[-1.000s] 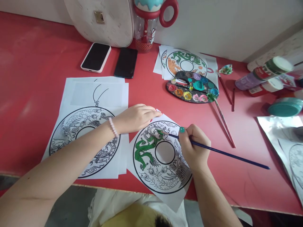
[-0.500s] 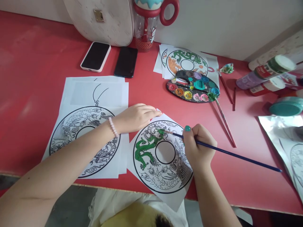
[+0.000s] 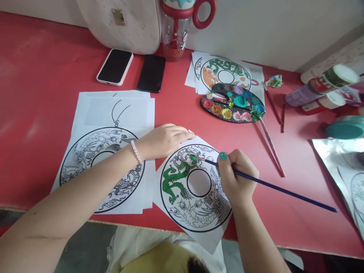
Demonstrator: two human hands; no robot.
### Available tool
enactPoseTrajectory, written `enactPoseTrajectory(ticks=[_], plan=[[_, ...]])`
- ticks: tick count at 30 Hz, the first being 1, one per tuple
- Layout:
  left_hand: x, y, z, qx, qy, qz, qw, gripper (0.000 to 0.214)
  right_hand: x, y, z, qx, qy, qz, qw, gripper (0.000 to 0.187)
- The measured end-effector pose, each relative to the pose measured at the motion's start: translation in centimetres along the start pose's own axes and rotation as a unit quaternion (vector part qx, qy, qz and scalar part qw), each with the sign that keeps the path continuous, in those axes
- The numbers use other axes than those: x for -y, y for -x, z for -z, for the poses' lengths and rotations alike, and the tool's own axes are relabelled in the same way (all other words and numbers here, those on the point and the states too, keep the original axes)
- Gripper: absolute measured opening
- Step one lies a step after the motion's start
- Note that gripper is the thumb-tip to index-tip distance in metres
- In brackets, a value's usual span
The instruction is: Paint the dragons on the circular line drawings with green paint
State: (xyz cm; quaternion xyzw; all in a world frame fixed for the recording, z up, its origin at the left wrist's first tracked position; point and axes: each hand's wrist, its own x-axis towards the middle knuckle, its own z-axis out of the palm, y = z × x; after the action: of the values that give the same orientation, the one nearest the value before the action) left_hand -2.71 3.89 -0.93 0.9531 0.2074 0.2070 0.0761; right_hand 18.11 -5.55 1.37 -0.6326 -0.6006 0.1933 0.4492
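My right hand [image 3: 239, 176] grips a thin blue paintbrush [image 3: 280, 187], its tip touching the dragon on a round line drawing [image 3: 196, 222]. Green paint covers much of that dragon's body [image 3: 173, 178]; the phoenix beside it is unpainted. Flat on the top left edge of this sheet rests my left hand [image 3: 165, 141], fingers stretched out to the right. Under my left forearm lies a stack of printed sheets [image 3: 122, 113] with a similar unpainted ring design. Beyond the drawing sits a dark palette [image 3: 220, 112] with wells of many colours, and a second brush [image 3: 271, 148] leans on its green well.
Two phones [image 3: 115, 67] lie at the back left, before a pale bag [image 3: 127, 30] and a clear cup with a red handle [image 3: 174, 38]. Painted sheets [image 3: 196, 81] lie behind the palette. Paint bottles [image 3: 321, 85] and a teal-lidded jar [image 3: 345, 129] stand at the right.
My right hand has shifted slightly left, and the brush's far end has dipped a little. The brush tip stays on the dragon's head area. My left hand has not moved.
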Motion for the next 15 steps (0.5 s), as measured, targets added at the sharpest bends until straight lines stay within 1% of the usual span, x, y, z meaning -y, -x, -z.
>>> enactPoseTrajectory(ticks=[3, 5, 8, 13, 15], plan=[[0.0, -0.06, -0.01, 0.0, 0.009, 0.004, 1.0, 0.031, -0.21, 0.04, -0.25, 0.039, -0.03, 0.011, 0.999, 0.031], [0.0, -0.12, -0.04, 0.0, 0.012, 0.008, 1.0, 0.03, -0.36, 0.03, -0.33, 0.053, -0.033, 0.018, 0.998, 0.031], [0.01, -0.16, -0.12, -0.001, 0.012, 0.012, 1.0, 0.03, -0.48, 0.0, -0.3, 0.058, -0.025, 0.025, 0.998, 0.031], [-0.01, -0.06, -0.07, -0.002, 0.013, 0.018, 1.0, 0.03, -0.47, 0.07, -0.24, 0.04, -0.011, 0.028, 0.999, 0.031], [-0.05, -0.03, 0.01, 0.002, 0.015, 0.021, 1.0, 0.031, -0.43, 0.08, -0.31, 0.045, -0.015, 0.03, 0.998, 0.031]])
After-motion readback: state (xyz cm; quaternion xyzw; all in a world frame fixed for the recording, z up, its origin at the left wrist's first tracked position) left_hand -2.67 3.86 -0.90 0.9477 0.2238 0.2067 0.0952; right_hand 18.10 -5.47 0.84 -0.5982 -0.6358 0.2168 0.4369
